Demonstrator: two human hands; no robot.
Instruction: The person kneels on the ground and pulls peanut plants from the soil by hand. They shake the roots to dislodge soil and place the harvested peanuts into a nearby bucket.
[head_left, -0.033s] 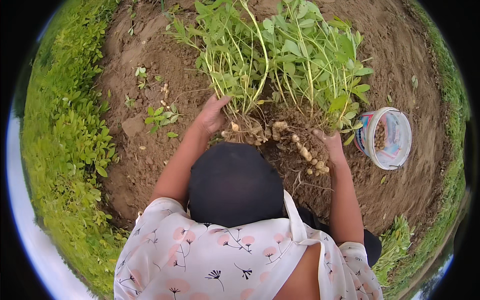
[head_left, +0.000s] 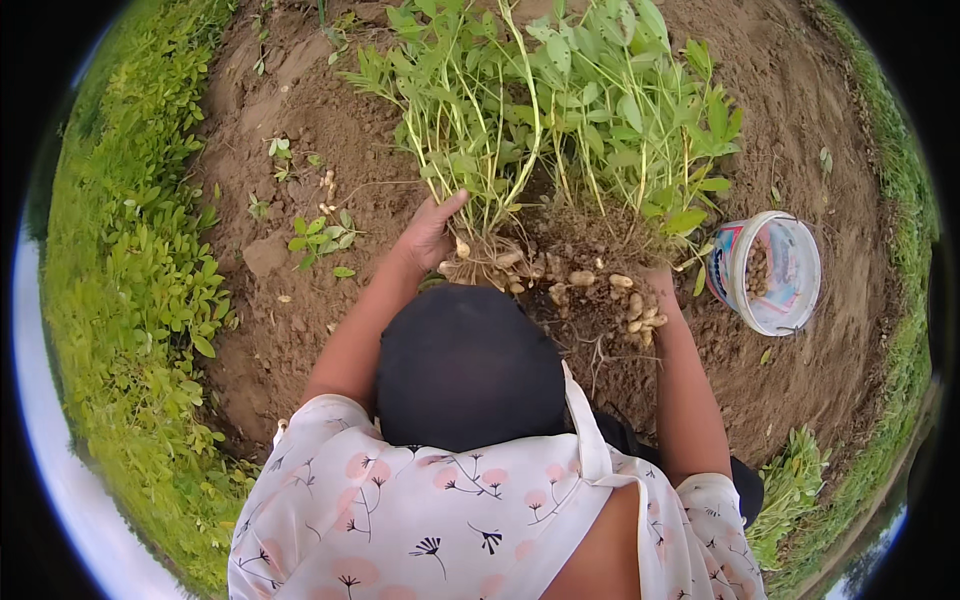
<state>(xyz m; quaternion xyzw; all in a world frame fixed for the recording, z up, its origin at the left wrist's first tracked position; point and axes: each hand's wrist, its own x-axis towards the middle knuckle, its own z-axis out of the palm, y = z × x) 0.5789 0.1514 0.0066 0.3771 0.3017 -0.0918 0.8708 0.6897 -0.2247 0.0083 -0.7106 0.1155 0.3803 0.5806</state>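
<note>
My left hand (head_left: 430, 236) is closed round the lower stems of a leafy green peanut plant (head_left: 468, 135), thumb pointing up. Pale peanut pods (head_left: 507, 259) hang from its roots just beside that hand. A second peanut plant (head_left: 640, 125) is in my right hand (head_left: 660, 284), at its base on the right; leaves and roots hide most of those fingers. Soil clings to this plant's roots, and a cluster of pods (head_left: 645, 318) dangles near my right wrist. The two plants stand side by side, their foliage overlapping.
A white bucket (head_left: 740, 275) with some peanuts inside stands tilted on the brown soil (head_left: 840, 180) to the right. Loose pods (head_left: 328, 190) and leafy sprigs (head_left: 318, 238) lie on the left. Green crop rows (head_left: 140, 300) border the far left; cut foliage (head_left: 795, 490) lies lower right.
The plant in my right hand has turned, so its pods hang in a different spread and its foliage has shifted. My left hand and its plant have hardly moved.
</note>
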